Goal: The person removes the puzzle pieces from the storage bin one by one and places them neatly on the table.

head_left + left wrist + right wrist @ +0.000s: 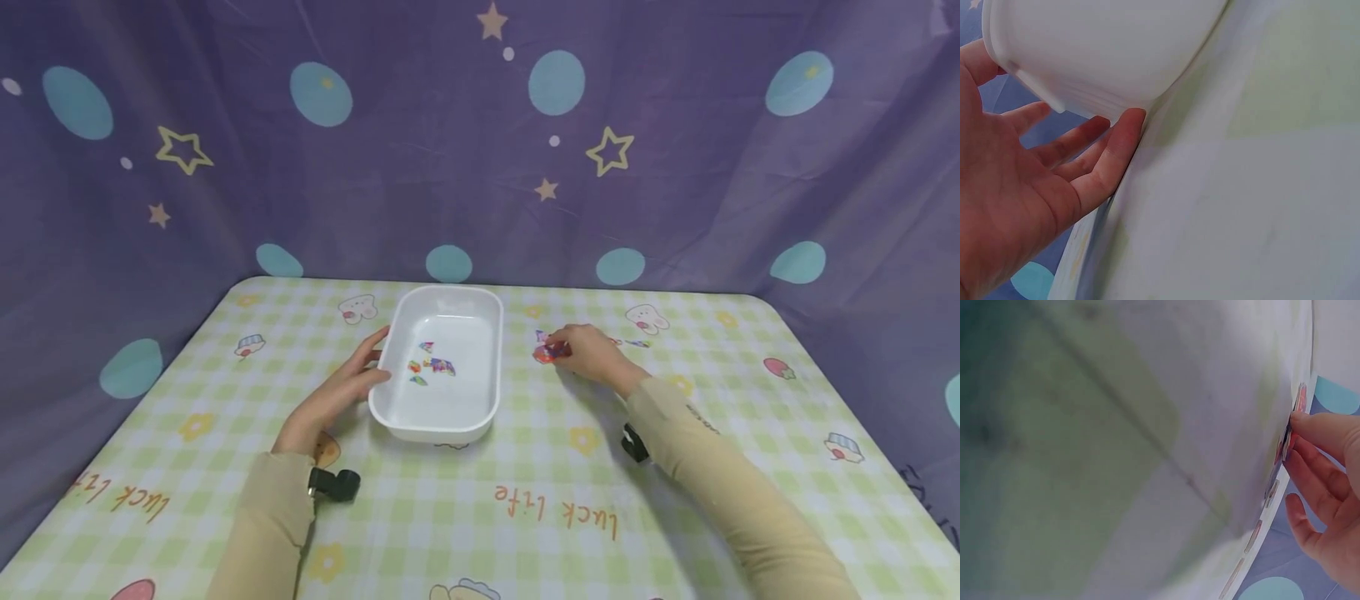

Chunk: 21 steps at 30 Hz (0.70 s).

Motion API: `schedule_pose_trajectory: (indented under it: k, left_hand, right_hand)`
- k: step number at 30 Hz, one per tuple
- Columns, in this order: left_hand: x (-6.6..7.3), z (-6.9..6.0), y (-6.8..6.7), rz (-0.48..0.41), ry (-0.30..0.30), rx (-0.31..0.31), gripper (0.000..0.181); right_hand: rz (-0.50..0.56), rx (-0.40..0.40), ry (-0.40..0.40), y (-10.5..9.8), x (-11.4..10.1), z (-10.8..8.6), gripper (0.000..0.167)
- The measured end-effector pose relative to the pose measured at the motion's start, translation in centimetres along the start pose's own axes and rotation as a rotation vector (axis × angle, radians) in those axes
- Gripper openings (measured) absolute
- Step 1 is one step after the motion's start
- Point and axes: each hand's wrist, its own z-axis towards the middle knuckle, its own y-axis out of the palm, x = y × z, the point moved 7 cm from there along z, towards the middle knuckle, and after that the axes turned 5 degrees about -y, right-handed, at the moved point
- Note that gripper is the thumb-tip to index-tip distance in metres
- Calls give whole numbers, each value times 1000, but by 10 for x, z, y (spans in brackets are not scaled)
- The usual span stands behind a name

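Observation:
A white rectangular basin (pixel 438 433) stands on the table, with several small colourful flat pieces (pixel 441 366) lying on its bottom. My left hand (pixel 341 387) touches the basin's left side, thumb near the rim and fingers loosely extended. From the left wrist, the fingertips (pixel 1125 128) show low against the basin's outer wall (pixel 1097 56). To the right of the basin, my right hand (pixel 592 354) pinches a small flat piece (pixel 1287 434) between thumb and fingers, close to the tabletop. A reddish piece (pixel 543 356) lies by those fingertips; others are partly hidden behind the hand.
A checked cloth (pixel 450 517) with printed cartoons and lettering covers the table. Another colourful piece (pixel 639 343) lies beyond my right hand. Behind the table's far edge hangs a purple curtain (pixel 420 167) with stars and dots. A small black device (pixel 335 485) is on each wrist.

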Motion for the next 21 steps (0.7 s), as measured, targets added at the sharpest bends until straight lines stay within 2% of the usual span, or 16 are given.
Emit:
schedule_pose_trajectory:
  k: [5, 13, 21]
  left_hand:
    - [0, 1, 1, -8, 7, -3, 67]
    - [1, 0, 2, -19, 5, -3, 68]
    - [1, -1, 0, -1, -5, 0, 68]
  right_hand:
    - [24, -5, 25, 1, 3, -1, 24]
    - [15, 4, -11, 3, 2, 0, 22]
    - [21, 5, -8, 0, -1, 1, 20]
